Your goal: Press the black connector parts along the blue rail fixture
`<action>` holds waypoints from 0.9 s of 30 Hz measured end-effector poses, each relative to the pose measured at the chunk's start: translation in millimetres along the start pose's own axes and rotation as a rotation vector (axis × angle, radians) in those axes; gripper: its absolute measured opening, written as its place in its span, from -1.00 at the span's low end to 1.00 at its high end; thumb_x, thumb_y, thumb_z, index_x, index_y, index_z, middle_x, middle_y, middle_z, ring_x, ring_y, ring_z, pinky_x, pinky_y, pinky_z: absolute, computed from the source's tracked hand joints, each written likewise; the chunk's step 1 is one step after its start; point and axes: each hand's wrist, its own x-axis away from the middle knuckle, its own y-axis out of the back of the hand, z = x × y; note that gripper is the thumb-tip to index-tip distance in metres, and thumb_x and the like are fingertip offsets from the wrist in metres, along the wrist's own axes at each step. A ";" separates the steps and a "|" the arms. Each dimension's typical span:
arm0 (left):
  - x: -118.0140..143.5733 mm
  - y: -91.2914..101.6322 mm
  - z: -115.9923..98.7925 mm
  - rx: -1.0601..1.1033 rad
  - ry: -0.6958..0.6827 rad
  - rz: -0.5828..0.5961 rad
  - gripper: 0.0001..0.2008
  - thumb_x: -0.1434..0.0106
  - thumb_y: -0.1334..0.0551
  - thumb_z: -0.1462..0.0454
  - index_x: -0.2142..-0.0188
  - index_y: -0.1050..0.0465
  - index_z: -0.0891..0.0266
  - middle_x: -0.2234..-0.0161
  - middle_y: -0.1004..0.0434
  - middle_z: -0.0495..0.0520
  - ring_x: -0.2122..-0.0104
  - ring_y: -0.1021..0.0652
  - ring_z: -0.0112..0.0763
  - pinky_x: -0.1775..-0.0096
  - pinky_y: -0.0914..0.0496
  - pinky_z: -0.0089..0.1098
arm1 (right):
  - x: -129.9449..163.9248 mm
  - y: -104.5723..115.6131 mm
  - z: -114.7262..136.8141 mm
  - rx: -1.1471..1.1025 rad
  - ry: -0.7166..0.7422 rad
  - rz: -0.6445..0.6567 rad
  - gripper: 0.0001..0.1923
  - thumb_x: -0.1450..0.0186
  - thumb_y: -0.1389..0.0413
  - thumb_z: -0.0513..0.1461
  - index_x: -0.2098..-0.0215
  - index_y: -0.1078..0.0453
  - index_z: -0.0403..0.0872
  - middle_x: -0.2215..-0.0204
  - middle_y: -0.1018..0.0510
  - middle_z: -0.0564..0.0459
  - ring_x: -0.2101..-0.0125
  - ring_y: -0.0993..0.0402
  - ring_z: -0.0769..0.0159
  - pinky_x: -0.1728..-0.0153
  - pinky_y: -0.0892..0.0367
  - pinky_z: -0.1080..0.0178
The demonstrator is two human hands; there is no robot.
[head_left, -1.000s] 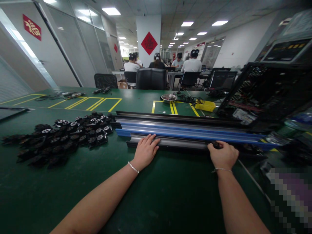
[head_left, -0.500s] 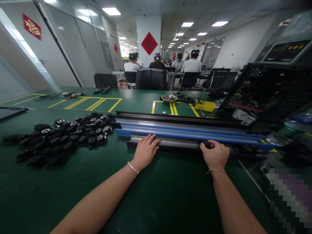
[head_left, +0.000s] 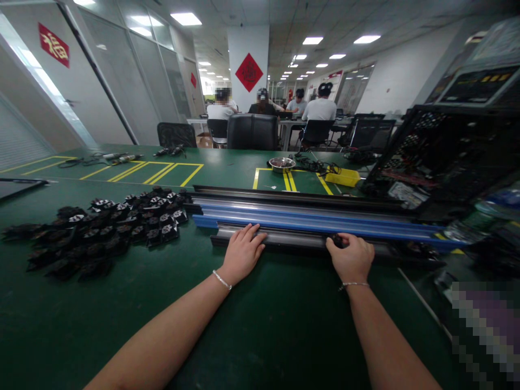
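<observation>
My left hand (head_left: 242, 250) lies with fingers stretched over the left part of a black channel-shaped rail (head_left: 292, 241), nearest me on the table. Farther right, my right hand (head_left: 352, 255) pinches a small black part (head_left: 337, 239) at the same rail; the fingers cover much of it, so its kind does not show. A blue rail (head_left: 284, 220) runs alongside just beyond, and another black rail (head_left: 260, 193) lies behind that. Left of the rails spreads a heap of small black parts (head_left: 109, 230), several with pale markings on top.
On the green table (head_left: 260, 330) stand a metal bowl (head_left: 281, 164), a yellow tray (head_left: 342, 176) and cables. An open black computer case (head_left: 439, 146) rises at the right, with a plastic bottle (head_left: 479, 216) before it. Several people sit at tables farther back.
My right hand has slid a little to the left along the black rail, with the small black part in its fingers. The left hand stays where it was.
</observation>
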 end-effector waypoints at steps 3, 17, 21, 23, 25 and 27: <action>0.0 0.3 -0.2 0.003 0.001 0.001 -0.68 -0.34 -0.03 0.18 -0.05 -0.35 0.03 -0.17 -0.29 0.05 -0.17 -0.27 -0.20 -0.10 -0.22 -0.14 | 1.6 0.1 3.4 -0.001 -0.005 0.022 -0.69 -0.07 -0.07 -0.06 0.36 -0.41 -0.12 0.49 -0.43 -0.03 0.34 -0.31 0.14 0.11 -0.12 0.05; 0.4 1.4 -0.2 0.012 0.005 0.001 -0.68 -0.33 -0.03 0.18 -0.04 -0.36 0.03 -0.17 -0.30 0.06 -0.17 -0.28 -0.20 -0.10 -0.22 -0.14 | 9.5 0.0 22.6 -0.064 0.036 0.123 -0.56 -0.18 0.01 0.06 0.29 -0.42 -0.12 0.39 -0.48 -0.08 0.30 -0.35 0.12 0.01 -0.06 -0.12; 0.0 1.7 -0.7 0.018 0.005 -0.005 -0.69 -0.32 -0.05 0.19 -0.03 -0.37 0.03 -0.17 -0.29 0.06 -0.17 -0.28 -0.19 -0.10 -0.23 -0.13 | 11.0 0.1 27.6 -0.069 0.062 0.148 -0.52 -0.20 0.05 0.08 0.26 -0.43 -0.13 0.36 -0.50 -0.10 0.28 -0.36 0.12 -0.03 -0.03 -0.13; -0.3 1.8 -0.9 0.020 0.006 -0.004 -0.69 -0.32 -0.05 0.19 -0.03 -0.37 0.03 -0.16 -0.30 0.06 -0.17 -0.28 -0.18 -0.09 -0.23 -0.13 | 11.6 -0.4 29.6 -0.072 0.064 0.151 -0.51 -0.20 0.05 0.09 0.26 -0.44 -0.14 0.35 -0.50 -0.11 0.27 -0.37 0.12 -0.02 -0.04 -0.13; -0.5 2.0 -1.0 0.022 0.007 0.000 -0.69 -0.33 -0.05 0.19 -0.03 -0.38 0.02 -0.16 -0.30 0.05 -0.17 -0.28 -0.19 -0.10 -0.23 -0.13 | 12.1 -0.9 30.4 -0.075 0.062 0.150 -0.51 -0.20 0.05 0.09 0.26 -0.44 -0.13 0.35 -0.51 -0.11 0.27 -0.37 0.11 -0.01 -0.05 -0.13; -0.6 2.0 -0.9 0.024 0.009 0.002 -0.69 -0.33 -0.04 0.18 -0.02 -0.38 0.02 -0.17 -0.30 0.05 -0.17 -0.28 -0.19 -0.10 -0.22 -0.13 | 12.5 -1.0 30.2 -0.077 0.061 0.147 -0.53 -0.20 0.04 0.08 0.26 -0.44 -0.13 0.34 -0.51 -0.11 0.26 -0.37 0.11 -0.01 -0.06 -0.13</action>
